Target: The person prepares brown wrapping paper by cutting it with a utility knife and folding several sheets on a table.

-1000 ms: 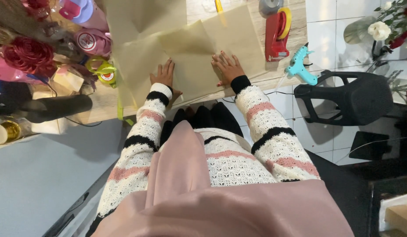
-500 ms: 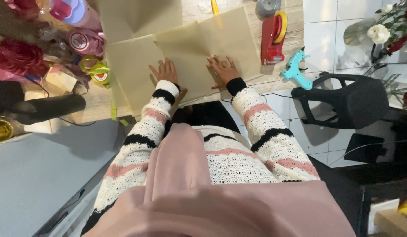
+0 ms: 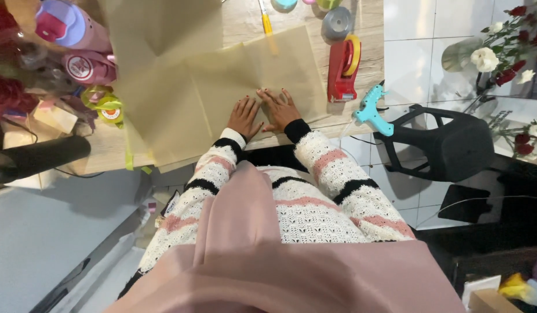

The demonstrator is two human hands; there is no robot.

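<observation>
Wooden table (image 3: 370, 35) fills the upper view; white tiled floor lies to its right. Beige paper sheets (image 3: 222, 87) overlap on the table, their top edges cut off by the frame. Left hand (image 3: 243, 116) and right hand (image 3: 280, 108) rest side by side near the sheets' lower right edge, both open, fingers spread flat on the paper, gripping nothing. Right of the sheets: red tape dispenser (image 3: 343, 69); a turquoise glue gun (image 3: 371, 109) overhangs the table edge. Left of the sheets, ribbon spools (image 3: 103, 104) and pink containers (image 3: 77, 35) crowd together, blurred, partly cropped. Black stool (image 3: 448, 145) stands on the floor right of the sheets. Lower view blocked by pink cloth.
</observation>
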